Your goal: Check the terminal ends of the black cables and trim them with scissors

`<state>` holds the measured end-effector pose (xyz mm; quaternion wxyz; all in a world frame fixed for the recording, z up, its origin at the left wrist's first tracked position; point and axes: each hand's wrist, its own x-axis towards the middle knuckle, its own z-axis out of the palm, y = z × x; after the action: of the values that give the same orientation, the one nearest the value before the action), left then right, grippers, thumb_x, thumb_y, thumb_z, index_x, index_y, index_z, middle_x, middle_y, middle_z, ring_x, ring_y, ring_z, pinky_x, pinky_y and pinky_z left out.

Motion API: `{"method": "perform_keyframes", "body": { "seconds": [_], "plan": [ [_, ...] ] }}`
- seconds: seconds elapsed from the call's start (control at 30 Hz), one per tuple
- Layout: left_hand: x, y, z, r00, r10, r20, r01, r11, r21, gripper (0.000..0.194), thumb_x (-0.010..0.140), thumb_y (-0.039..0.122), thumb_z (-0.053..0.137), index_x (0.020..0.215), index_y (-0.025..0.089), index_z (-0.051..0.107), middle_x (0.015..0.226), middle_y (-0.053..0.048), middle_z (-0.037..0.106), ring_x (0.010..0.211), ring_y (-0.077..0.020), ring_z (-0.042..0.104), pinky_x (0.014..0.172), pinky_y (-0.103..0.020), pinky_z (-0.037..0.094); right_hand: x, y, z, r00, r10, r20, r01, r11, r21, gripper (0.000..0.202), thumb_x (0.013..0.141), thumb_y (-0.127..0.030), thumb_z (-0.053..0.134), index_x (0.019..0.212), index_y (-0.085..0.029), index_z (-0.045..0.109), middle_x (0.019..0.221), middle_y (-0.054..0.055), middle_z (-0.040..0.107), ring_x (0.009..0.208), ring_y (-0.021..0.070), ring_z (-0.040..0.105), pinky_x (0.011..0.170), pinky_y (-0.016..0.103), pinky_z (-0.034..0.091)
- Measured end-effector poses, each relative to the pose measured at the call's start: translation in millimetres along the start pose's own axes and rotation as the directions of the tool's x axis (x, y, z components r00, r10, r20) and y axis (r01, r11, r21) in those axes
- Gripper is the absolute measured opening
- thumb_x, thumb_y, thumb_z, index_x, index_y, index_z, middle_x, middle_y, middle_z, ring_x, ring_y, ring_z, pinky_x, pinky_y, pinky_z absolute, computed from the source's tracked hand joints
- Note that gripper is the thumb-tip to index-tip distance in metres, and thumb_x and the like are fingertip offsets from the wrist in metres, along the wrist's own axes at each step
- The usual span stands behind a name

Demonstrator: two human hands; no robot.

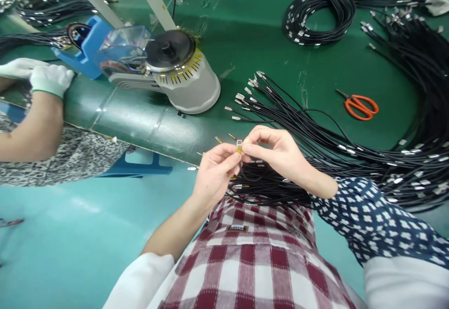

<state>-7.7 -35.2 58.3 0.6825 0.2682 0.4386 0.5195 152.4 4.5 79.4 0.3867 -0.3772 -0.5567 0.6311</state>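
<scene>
Between my two hands is a small metal connector [239,144] with a yellow part at its lower end. My left hand [218,168] pinches it from below and the left with thumb and forefinger. From the right, the closed fingers of my right hand [275,152] meet it at its side. A bundle of black cables [294,122] with silvery metal ends runs under and behind my right hand. More black cables [259,190] lie below my hands, close to my checked apron; a few of their ends show yellow bits.
A grey tape dispenser [194,87] with a black reel stands left of my hands, beside a blue tape holder [91,47]. Orange-handled scissors [361,107] lie right. Coiled cables [319,17] rest farther back. A co-worker's gloved hand [52,79] is at the far left.
</scene>
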Motion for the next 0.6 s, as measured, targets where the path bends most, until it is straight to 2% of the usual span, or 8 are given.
{"method": "perform_keyframes", "body": {
  "seconds": [0.13, 0.3, 0.47, 0.6],
  "plan": [
    [0.1, -2.3, -1.5, 0.999, 0.038, 0.009, -0.039, 0.998, 0.053, 0.012, 0.072, 0.025, 0.081, 0.077, 0.017, 0.074, 0.066, -0.003, 0.070, 0.049, -0.0063, 0.052, 0.044, -0.017, 0.035, -0.7, 4.6, -3.5, 1.000, -0.020, 0.012, 0.020, 1.000, -0.008, 0.023, 0.082, -0.037, 0.073, 0.074, -0.017, 0.067, 0.070, 0.001, 0.063, 0.068, 0.0143, 0.060, 0.069, 0.031, 0.049],
    [-4.0, 0.2, -1.7, 0.999, 0.026, 0.044, -0.031, 0.992, 0.126, 0.011, 0.078, 0.026, 0.077, 0.081, 0.017, 0.071, 0.066, -0.003, 0.069, 0.049, -0.0064, 0.050, 0.043, -0.018, 0.031, 0.5, 9.4, -6.5, 0.985, -0.175, 0.006, 0.175, 0.978, -0.112, 0.013, 0.084, -0.023, 0.071, 0.073, -0.017, 0.066, 0.076, 0.000, 0.062, 0.071, 0.0124, 0.055, 0.071, 0.029, 0.047],
    [-6.4, 1.5, 1.7, 0.999, 0.016, 0.043, -0.020, 0.995, 0.094, 0.023, 0.071, 0.024, 0.082, 0.083, 0.018, 0.063, 0.064, 0.001, 0.066, 0.052, -0.0073, 0.052, 0.045, -0.018, 0.034, 2.9, 10.0, -4.5, 0.972, -0.227, 0.056, 0.232, 0.966, -0.116, 0.014, 0.086, -0.020, 0.067, 0.073, -0.017, 0.062, 0.076, 0.000, 0.059, 0.071, 0.0117, 0.053, 0.069, 0.028, 0.046],
    [-6.7, 1.6, 3.0, 0.999, 0.034, -0.023, -0.032, 0.993, 0.111, 0.023, 0.067, 0.020, 0.083, 0.072, 0.016, 0.062, 0.063, 0.000, 0.068, 0.047, -0.0059, 0.050, 0.043, -0.018, 0.034, 1.4, 8.4, -3.3, 0.973, -0.221, 0.062, 0.226, 0.969, -0.102, 0.014, 0.086, -0.020, 0.066, 0.072, -0.017, 0.062, 0.076, 0.000, 0.058, 0.071, 0.0114, 0.052, 0.069, 0.027, 0.045]
  ]
}}
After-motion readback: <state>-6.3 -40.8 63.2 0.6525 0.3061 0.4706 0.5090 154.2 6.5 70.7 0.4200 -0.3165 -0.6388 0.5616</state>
